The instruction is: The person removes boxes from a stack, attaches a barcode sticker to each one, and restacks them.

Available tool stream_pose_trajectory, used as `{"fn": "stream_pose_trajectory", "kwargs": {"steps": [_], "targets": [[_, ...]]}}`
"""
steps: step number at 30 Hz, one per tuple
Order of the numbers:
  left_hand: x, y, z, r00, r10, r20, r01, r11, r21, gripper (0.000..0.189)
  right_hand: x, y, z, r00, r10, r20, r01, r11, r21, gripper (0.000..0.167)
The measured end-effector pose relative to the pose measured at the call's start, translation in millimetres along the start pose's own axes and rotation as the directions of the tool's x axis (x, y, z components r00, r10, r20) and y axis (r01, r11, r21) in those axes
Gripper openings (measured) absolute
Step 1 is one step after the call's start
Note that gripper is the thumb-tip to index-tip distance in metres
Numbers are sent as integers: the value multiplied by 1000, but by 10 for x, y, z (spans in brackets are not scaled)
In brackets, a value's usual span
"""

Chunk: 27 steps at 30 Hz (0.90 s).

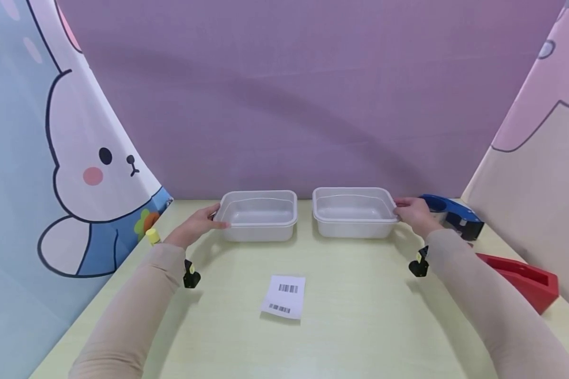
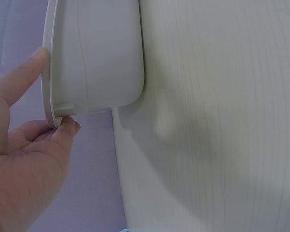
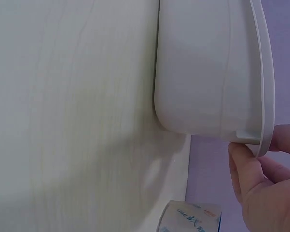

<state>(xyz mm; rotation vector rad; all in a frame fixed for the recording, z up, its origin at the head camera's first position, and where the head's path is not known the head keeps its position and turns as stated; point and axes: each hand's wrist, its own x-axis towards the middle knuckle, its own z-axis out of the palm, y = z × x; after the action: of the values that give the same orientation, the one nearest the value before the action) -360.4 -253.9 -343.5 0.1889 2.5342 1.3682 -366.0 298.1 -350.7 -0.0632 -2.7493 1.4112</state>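
Two white plastic containers stand side by side at the back of the table. My left hand (image 1: 196, 226) grips the outer end of the left container (image 1: 261, 232); in the left wrist view its thumb lies on the rim and the curled fingers (image 2: 65, 133) are under it. At the other side, my right hand (image 1: 414, 213) pinches the outer end of the right container (image 1: 355, 229). The right wrist view shows fingers (image 3: 246, 166) tucked beneath that rim. Both containers look bare inside, and a narrow gap separates them.
A white paper slip with barcodes (image 1: 284, 297) lies mid-table in front of the containers. Beyond my right hand are a blue tape dispenser (image 1: 462, 216) and a red box (image 1: 521, 279). A yellow cap (image 1: 153, 236) shows by the left sleeve. A purple cloth (image 1: 284, 105) hangs behind.
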Motion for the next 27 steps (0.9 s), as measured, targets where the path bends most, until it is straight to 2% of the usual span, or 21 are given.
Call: {"fn": "stream_pose_trajectory", "kwargs": {"steps": [6,13,19,25,27], "targets": [[-11,-14,-8,1000,24,12,-24,1000,-17,90,-33,-52,19,1000,2,10,-2,998,-65,47],[-44,-29,-70,998,59,-6,-59,998,-3,91,-76,-95,-14,998,52,-44,-56,993,-103,51],[-130,-6,-140,998,56,-32,-54,996,68,92,-82,-164,-66,988,94,-125,-101,994,-47,53],[-152,21,-183,999,36,-25,-34,995,92,95,-119,-284,-130,989,73,-131,-71,997,20,51],[-163,57,-168,998,55,-25,-52,994,96,95,-139,-329,-137,988,65,-137,-60,997,41,50]]}}
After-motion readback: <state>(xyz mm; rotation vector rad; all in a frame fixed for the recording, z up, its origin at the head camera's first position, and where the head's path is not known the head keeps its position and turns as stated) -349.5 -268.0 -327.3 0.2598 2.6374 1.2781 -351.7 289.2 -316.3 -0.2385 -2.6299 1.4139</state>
